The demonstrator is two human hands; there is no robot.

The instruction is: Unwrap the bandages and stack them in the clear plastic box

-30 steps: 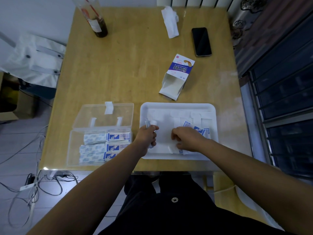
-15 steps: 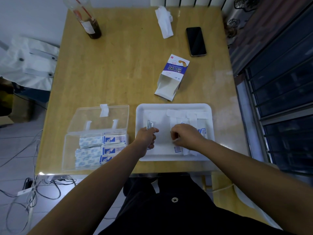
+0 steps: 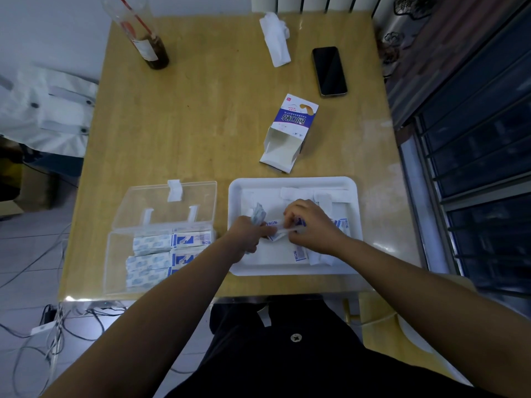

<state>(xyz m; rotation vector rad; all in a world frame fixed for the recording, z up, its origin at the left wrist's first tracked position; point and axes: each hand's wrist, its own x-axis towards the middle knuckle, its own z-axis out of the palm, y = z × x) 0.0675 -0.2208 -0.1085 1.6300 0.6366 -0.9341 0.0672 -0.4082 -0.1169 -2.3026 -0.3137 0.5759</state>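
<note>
While both hands work over the white tray (image 3: pixel 293 181), which sits at the front edge of the tabletop (image 3: pixel 215 124) towards its right corner, one bandage (image 3: pixel 278 233) in a white-and-blue wrapper is stretched between them just above the tray floor. The right hand (image 3: pixel 313 226) has its fingers curled and pinches the right end of that bandage. The left hand (image 3: pixel 247 234) is closed in a fist round a wad of wrappers (image 3: pixel 257 214) that sticks up out of it, and its fingertips meet the bandage's left end; whether they grip it cannot be told. More wrapped bandages and loose white strips lie in the tray, partly under the right hand.

Just left of the tray, at the front-left corner, stands the clear plastic box (image 3: pixel 115 262) with its lid (image 3: pixel 135 205) folded back open. Inside, stacked bandages (image 3: pixel 155 255) lie in three rows.

Behind the tray an opened carton (image 3: pixel 290 133) lies on its side. Near the back-right corner lies a dark phone (image 3: pixel 329 70), with a crumpled tissue (image 3: pixel 275 38) beside it at the back edge and a bottle (image 3: pixel 149 47) of dark liquid near the back-left corner
</note>
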